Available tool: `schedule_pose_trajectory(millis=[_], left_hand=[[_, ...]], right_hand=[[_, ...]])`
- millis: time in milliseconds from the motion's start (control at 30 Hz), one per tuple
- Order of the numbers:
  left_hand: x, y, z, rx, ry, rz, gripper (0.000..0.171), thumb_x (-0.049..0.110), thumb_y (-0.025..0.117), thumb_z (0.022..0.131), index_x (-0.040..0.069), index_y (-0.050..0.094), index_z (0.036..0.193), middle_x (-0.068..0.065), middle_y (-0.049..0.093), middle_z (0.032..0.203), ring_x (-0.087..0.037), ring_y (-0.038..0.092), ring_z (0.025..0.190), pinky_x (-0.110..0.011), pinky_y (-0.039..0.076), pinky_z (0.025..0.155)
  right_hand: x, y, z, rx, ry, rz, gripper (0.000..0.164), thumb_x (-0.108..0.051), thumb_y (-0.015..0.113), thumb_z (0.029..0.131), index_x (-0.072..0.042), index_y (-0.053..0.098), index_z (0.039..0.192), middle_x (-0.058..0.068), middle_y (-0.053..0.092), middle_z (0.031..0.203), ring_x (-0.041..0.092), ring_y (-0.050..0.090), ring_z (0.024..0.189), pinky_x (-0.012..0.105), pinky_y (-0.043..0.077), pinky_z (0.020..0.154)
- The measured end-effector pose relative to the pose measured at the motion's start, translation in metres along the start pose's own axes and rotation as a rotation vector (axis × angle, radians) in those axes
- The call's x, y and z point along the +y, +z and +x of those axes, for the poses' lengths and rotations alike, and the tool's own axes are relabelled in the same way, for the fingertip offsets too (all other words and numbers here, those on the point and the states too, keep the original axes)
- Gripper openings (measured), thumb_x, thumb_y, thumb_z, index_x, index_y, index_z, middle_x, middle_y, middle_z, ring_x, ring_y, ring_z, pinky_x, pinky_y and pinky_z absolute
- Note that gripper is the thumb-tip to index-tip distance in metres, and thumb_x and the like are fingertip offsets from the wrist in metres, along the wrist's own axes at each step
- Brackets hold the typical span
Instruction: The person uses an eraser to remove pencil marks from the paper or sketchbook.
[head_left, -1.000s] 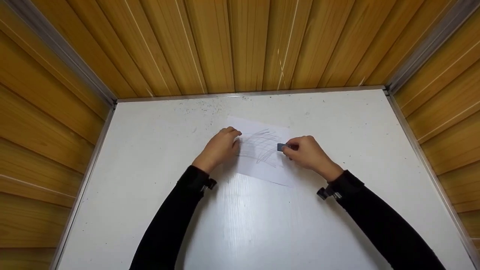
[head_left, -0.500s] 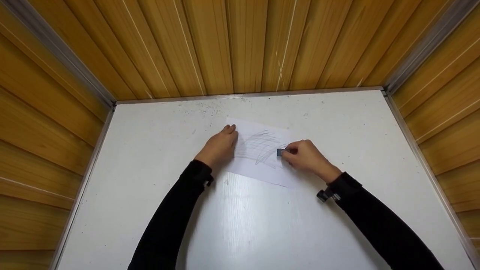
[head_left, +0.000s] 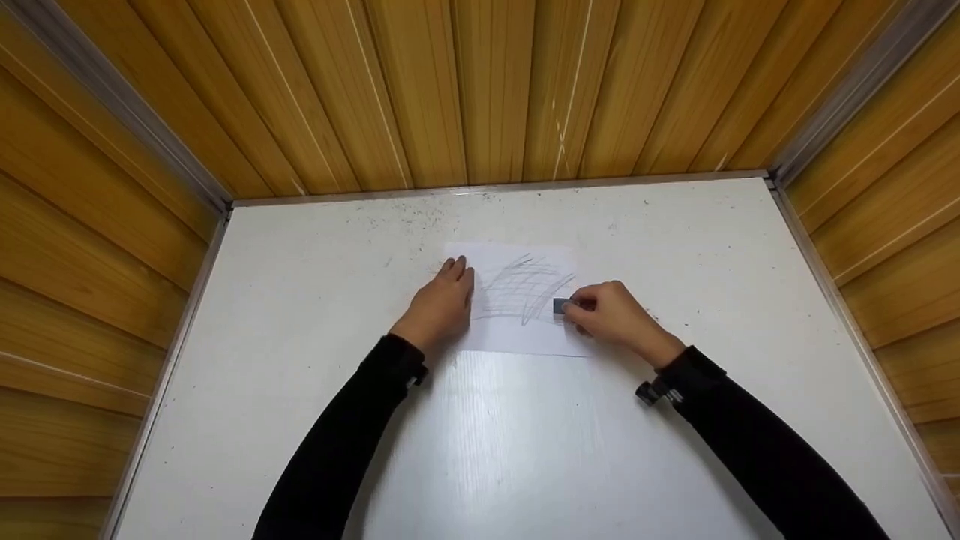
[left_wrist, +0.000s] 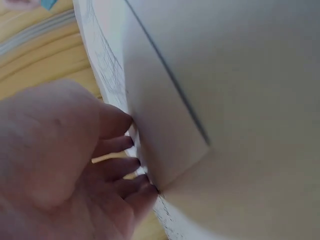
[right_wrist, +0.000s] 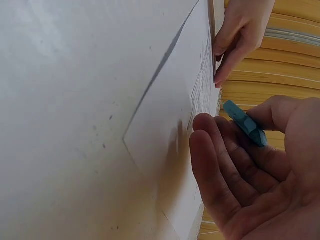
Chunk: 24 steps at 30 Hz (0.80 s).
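Note:
A white sheet of paper [head_left: 510,337] with grey pencil scribbles lies flat on the table. My left hand [head_left: 439,304] rests on its left edge; in the left wrist view its fingertips [left_wrist: 145,190] touch the sheet, fingers fairly straight. Over the sheet's right part, my right hand [head_left: 611,311] pinches a small blue-grey eraser [head_left: 559,305] between thumb and forefinger. The right wrist view shows this eraser [right_wrist: 245,123] as a teal block, slightly off the sheet, with the other fingers stretched out below.
The white table [head_left: 480,450] carries dark crumbs [head_left: 412,214] near its back edge and scattered specks elsewhere. Wood-patterned panels [head_left: 495,90] stand at the back and both sides, with grey metal strips [head_left: 142,120] in the corners.
The paper has turned anticlockwise, so its front edge now lies nearly level. My left hand has come down on the paper's left edge. The right hand with the eraser has shifted slightly nearer.

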<state>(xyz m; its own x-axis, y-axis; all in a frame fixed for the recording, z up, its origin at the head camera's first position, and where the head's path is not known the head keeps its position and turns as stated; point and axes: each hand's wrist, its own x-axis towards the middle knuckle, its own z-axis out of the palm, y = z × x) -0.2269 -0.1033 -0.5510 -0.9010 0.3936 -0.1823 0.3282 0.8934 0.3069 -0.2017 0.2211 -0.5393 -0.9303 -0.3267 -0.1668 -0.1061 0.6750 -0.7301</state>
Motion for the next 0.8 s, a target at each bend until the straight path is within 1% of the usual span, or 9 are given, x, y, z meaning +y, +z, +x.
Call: schedule_pose_trajectory(millis=[100,200,333,433,500,567,667,733,800], left_hand=[[0.011,0.004,-0.01,-0.003,-0.04,0.049,0.055,0.013,0.04,0.117,-0.006,0.038,0.168,-0.026,0.029,0.18,-0.044,0.027,0.17,-0.05,0.037,0.134],[0.024,0.011,-0.023,0.027,-0.067,0.154,0.054,0.01,0.045,0.114,-0.008,0.042,0.165,-0.029,0.036,0.176,-0.045,0.036,0.166,-0.047,0.046,0.128],[0.039,0.024,-0.042,0.127,-0.07,0.319,0.051,0.005,0.052,0.11,-0.01,0.052,0.158,-0.032,0.049,0.167,-0.045,0.052,0.156,-0.04,0.053,0.121],[0.042,0.029,-0.052,0.205,-0.055,0.36,0.048,0.007,0.055,0.109,-0.009,0.057,0.155,-0.032,0.055,0.162,-0.045,0.057,0.151,-0.04,0.054,0.121],[0.041,0.028,-0.055,0.215,-0.036,0.316,0.05,0.012,0.055,0.112,-0.01,0.055,0.157,-0.032,0.052,0.165,-0.045,0.053,0.155,-0.043,0.049,0.126],[0.036,0.026,-0.058,0.201,-0.024,0.229,0.054,0.019,0.054,0.115,-0.01,0.048,0.161,-0.031,0.045,0.17,-0.044,0.045,0.161,-0.048,0.042,0.132],[0.027,0.02,-0.061,0.138,-0.026,0.096,0.067,0.035,0.052,0.118,-0.008,0.037,0.168,-0.028,0.033,0.178,-0.041,0.03,0.17,-0.051,0.028,0.139],[0.022,0.018,-0.062,0.103,-0.035,0.046,0.08,0.048,0.054,0.116,-0.007,0.032,0.17,-0.027,0.029,0.18,-0.04,0.025,0.171,-0.051,0.023,0.14],[0.019,0.019,-0.064,0.055,-0.034,0.025,0.096,0.06,0.058,0.111,-0.007,0.028,0.171,-0.027,0.025,0.181,-0.041,0.022,0.172,-0.051,0.021,0.141]], right_hand=[[0.003,-0.001,-0.001,0.016,-0.014,-0.029,0.02,-0.025,0.071,0.102,-0.012,0.081,0.091,0.005,0.075,0.07,0.013,0.06,0.06,0.023,0.046,0.057],[0.006,-0.002,-0.002,0.03,-0.02,-0.05,0.021,-0.024,0.07,0.101,-0.012,0.08,0.087,0.002,0.072,0.067,0.014,0.06,0.061,0.025,0.045,0.059],[0.008,-0.003,-0.003,0.047,-0.017,-0.064,0.02,-0.022,0.069,0.101,-0.011,0.078,0.087,0.001,0.07,0.069,0.015,0.063,0.063,0.026,0.048,0.061],[0.008,-0.005,-0.002,0.064,-0.019,-0.086,0.02,-0.02,0.069,0.101,-0.009,0.077,0.087,0.002,0.068,0.071,0.015,0.062,0.065,0.026,0.048,0.062],[0.007,-0.005,-0.001,0.067,-0.02,-0.098,0.02,-0.02,0.068,0.1,-0.009,0.076,0.085,0.001,0.066,0.073,0.015,0.06,0.067,0.026,0.047,0.062],[0.005,-0.005,-0.001,0.062,-0.025,-0.114,0.021,-0.02,0.068,0.1,-0.01,0.075,0.083,0.0,0.065,0.073,0.016,0.058,0.07,0.027,0.046,0.065],[0.003,-0.005,-0.001,0.046,-0.024,-0.122,0.021,-0.022,0.068,0.099,-0.01,0.074,0.082,-0.001,0.063,0.073,0.017,0.057,0.072,0.028,0.045,0.067],[0.002,-0.005,-0.002,0.041,-0.024,-0.13,0.021,-0.022,0.069,0.099,-0.01,0.074,0.082,-0.001,0.063,0.073,0.017,0.057,0.073,0.028,0.045,0.067],[0.001,-0.005,-0.002,0.04,-0.023,-0.133,0.021,-0.022,0.069,0.099,-0.01,0.074,0.082,-0.001,0.063,0.073,0.017,0.057,0.073,0.029,0.045,0.067]])
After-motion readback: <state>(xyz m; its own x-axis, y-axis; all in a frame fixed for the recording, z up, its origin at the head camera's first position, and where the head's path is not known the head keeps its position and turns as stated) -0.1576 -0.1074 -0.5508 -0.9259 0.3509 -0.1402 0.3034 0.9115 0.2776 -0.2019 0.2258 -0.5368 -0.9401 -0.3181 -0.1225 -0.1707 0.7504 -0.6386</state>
